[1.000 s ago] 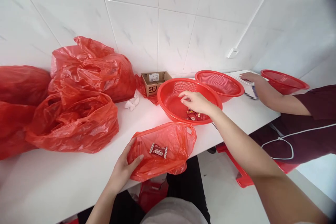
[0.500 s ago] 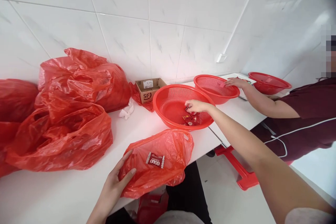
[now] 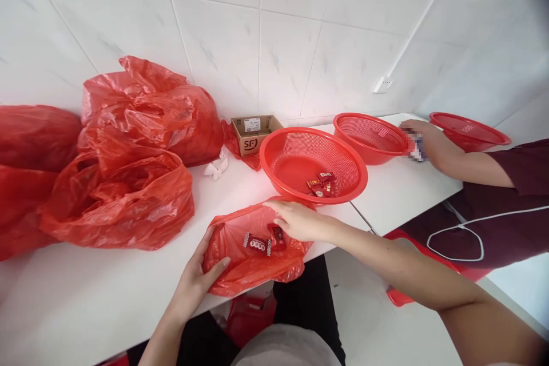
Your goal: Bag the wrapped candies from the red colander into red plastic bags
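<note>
My left hand (image 3: 201, 271) grips the left side of a red plastic bag (image 3: 240, 280) spread wide on the table, its thumb on the inner side. Inside the bag lie a dark red wrapped snack (image 3: 257, 245) with white lettering and a second red wrapped packet (image 3: 277, 237). Over the bag's right part is my right hand (image 3: 298, 220), fingers stretched and thumb apart, just above the second packet. Behind it stands a red perforated basket (image 3: 274, 183) with several small wrapped packets (image 3: 322, 184) at its near right side.
Large red plastic bags (image 3: 128, 200) fill the left of the white table (image 3: 55, 303). A cardboard box (image 3: 246, 146) and crumpled white tissue (image 3: 217, 164) are near the wall. More red baskets (image 3: 364, 148) stand to the right, where a co-worker's hand (image 3: 418, 131) holds a blurred item.
My right hand has moved from the basket to the bag, where a second packet now lies. My left hand keeps its hold. The co-worker's hand has moved away from the second basket.
</note>
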Tool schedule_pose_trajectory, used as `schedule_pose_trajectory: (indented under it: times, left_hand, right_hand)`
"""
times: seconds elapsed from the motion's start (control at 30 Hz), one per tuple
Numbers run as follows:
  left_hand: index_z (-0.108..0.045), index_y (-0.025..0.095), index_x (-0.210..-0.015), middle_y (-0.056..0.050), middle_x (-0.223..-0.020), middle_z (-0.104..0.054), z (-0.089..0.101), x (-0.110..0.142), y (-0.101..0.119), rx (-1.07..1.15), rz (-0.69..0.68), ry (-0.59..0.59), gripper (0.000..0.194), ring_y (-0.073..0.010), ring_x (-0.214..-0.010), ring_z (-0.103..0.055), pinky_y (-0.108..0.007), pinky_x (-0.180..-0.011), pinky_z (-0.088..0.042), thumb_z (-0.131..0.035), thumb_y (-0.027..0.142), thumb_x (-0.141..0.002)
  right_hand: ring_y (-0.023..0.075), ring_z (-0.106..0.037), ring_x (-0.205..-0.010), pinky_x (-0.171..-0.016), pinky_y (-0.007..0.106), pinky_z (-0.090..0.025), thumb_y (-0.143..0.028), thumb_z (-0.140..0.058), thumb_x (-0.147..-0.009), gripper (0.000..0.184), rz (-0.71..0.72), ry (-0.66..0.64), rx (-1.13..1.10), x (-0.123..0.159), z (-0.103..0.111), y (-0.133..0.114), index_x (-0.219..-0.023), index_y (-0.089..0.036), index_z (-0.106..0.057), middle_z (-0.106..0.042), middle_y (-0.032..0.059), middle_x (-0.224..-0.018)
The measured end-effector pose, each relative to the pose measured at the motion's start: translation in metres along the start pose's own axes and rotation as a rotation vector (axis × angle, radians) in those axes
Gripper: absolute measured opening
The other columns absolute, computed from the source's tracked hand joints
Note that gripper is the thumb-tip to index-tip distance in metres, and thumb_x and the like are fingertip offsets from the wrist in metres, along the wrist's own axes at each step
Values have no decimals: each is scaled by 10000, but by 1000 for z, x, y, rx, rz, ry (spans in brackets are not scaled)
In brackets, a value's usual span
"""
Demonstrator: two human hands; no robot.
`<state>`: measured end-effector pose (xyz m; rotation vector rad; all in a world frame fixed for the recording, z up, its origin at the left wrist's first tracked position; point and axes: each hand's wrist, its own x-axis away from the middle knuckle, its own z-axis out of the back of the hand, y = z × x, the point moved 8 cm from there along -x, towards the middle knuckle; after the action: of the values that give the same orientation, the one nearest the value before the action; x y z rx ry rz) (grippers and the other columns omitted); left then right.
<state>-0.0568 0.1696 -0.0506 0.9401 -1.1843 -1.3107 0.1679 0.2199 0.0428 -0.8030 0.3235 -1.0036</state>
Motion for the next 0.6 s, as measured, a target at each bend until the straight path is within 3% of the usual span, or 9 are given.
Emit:
schedule_pose_trajectory:
  times: [0.07,0.17,0.2,0.27,0.33,0.4,0.5,0.6]
  left_hand:
    - [-266,266,-1568,-56,-1648,-277,1,1,0,-8,-9,10,835,-257,-1498,-274,-394,-1202,-269,-652,487,-861]
    - [-279,272,-1563,-49,-1646,-284,2,1,3,-5,-32,24,834,-261,-1499,-267,-386,-1204,-268,-664,481,-854]
    - [-285,274,-1561,-48,-1643,-292,2,1,3,-4,-35,26,833,-264,-1497,-272,-386,-1202,-274,-668,480,-851]
    - [-299,276,-1556,-48,-1635,-313,2,0,4,-5,-40,29,822,-270,-1492,-284,-390,-1200,-282,-669,478,-850]
    - [-301,281,-1555,-45,-1632,-320,3,-1,3,-6,-46,27,813,-268,-1492,-286,-395,-1203,-277,-665,474,-855]
    - [-302,286,-1554,-41,-1636,-312,4,-1,1,-16,-53,33,810,-262,-1497,-276,-395,-1210,-258,-667,470,-855]
    - [-315,290,-1548,-32,-1641,-300,5,0,-2,-14,-47,47,806,-254,-1502,-267,-396,-1220,-236,-676,469,-851]
    - [-340,305,-1535,-12,-1641,-302,5,2,1,1,-45,71,777,-247,-1507,-257,-407,-1232,-205,-675,469,-853]
  right_hand:
    - [222,-658,-1104,-949,371,-511,-199,-523,-943,400,45,35,-25,1,16,-8,-1337,-247,-572,-652,104,-1310]
    - [191,-691,-964,-834,326,-541,-276,-494,-973,311,67,190,21,-3,75,-6,-1260,-267,-612,-696,73,-1203]
    - [197,-691,-940,-812,330,-538,-287,-515,-963,329,4,228,118,-5,94,4,-1282,-281,-598,-689,74,-1209]
    - [228,-693,-895,-781,352,-529,-274,-623,-891,461,-239,153,365,-12,115,41,-1347,-291,-561,-688,94,-1187]
    - [271,-695,-863,-757,378,-523,-215,-768,-737,605,-469,-8,523,-14,118,82,-1316,-251,-600,-705,121,-1100]
    - [319,-689,-886,-753,406,-520,-153,-833,-602,588,-564,-83,560,-16,112,110,-1170,-189,-686,-704,150,-1041]
    - [359,-672,-930,-775,431,-511,-96,-825,-549,322,-558,-73,527,-22,104,127,-855,-137,-731,-700,167,-941]
    - [279,-677,-804,-731,376,-521,-63,-801,-564,187,-507,-49,399,-26,110,128,-673,-156,-681,-689,93,-750]
